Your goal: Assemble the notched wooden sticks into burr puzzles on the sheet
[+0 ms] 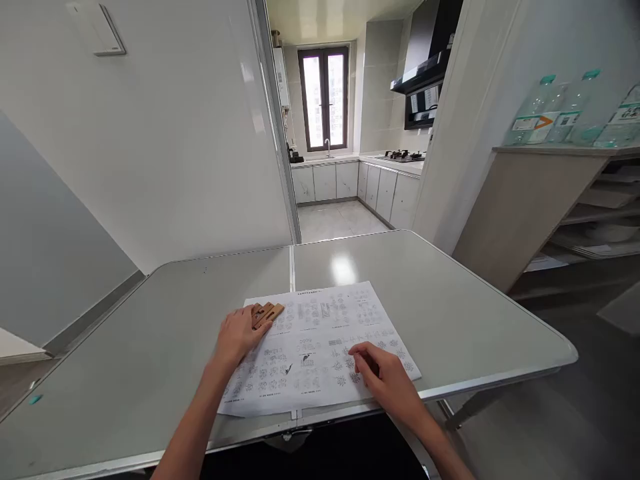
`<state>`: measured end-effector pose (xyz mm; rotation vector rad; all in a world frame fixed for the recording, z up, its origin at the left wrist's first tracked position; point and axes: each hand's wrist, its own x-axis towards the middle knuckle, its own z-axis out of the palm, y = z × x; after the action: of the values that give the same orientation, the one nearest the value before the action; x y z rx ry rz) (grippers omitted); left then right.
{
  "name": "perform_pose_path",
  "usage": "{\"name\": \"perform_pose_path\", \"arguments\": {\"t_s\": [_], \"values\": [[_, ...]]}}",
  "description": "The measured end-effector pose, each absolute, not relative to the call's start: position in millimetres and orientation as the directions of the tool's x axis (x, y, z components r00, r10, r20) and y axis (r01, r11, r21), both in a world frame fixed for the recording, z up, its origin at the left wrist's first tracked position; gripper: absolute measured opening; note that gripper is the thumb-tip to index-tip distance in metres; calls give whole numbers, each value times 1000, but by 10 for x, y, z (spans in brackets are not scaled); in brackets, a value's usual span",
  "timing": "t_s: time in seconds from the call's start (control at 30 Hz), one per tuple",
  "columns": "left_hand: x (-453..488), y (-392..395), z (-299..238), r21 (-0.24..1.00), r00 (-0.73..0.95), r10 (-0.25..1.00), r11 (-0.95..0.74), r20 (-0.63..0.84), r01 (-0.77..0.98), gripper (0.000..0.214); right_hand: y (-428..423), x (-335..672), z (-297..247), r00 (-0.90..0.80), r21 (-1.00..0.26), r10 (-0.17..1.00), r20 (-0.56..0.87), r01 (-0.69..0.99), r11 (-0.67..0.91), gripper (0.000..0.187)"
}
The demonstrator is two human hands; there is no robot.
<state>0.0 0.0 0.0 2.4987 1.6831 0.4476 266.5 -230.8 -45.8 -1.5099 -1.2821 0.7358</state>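
Note:
A large white sheet of paper [320, 347] printed with rows of small line diagrams lies on the folding table. On its upper left part, my left hand [239, 337] is closed around several flat brown wooden pieces [269, 315] with dark slots or notches. My fingers hide part of them. Over the lower right of the sheet, my right hand [383, 377] rests with its fingers curled in, fingertips close to the printed diagrams. Whether anything is between those fingers cannot be made out.
The grey-green table [450, 313] has a metal rim and a centre seam. A small teal bottle cap [35, 399] lies near its left edge. Several clear bottles [575, 110] stand on a wooden shelf unit [530, 200] at right. A kitchen with a window [325, 100] lies beyond the doorway.

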Motion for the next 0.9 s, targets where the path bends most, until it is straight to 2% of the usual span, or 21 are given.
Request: {"name": "perform_pose_path", "arguments": {"t_s": [0.3,0.5,0.67,0.9], "values": [[459,-658,-111,287,543,818,-576,191,766,64,-2309,2660,-438,257,-926,956,141,376,36,31],[599,-1092,-226,328,623,732,-681,278,654,54,-2296,2661,-459,252,-923,956,147,384,41,30],[593,-1274,-250,408,612,744,-663,269,628,58,-2294,2667,-486,253,-919,954,159,390,50,32],[404,-1384,-308,538,465,826,-561,318,629,38,-2312,2664,-491,249,-926,958,142,376,40,31]]}}
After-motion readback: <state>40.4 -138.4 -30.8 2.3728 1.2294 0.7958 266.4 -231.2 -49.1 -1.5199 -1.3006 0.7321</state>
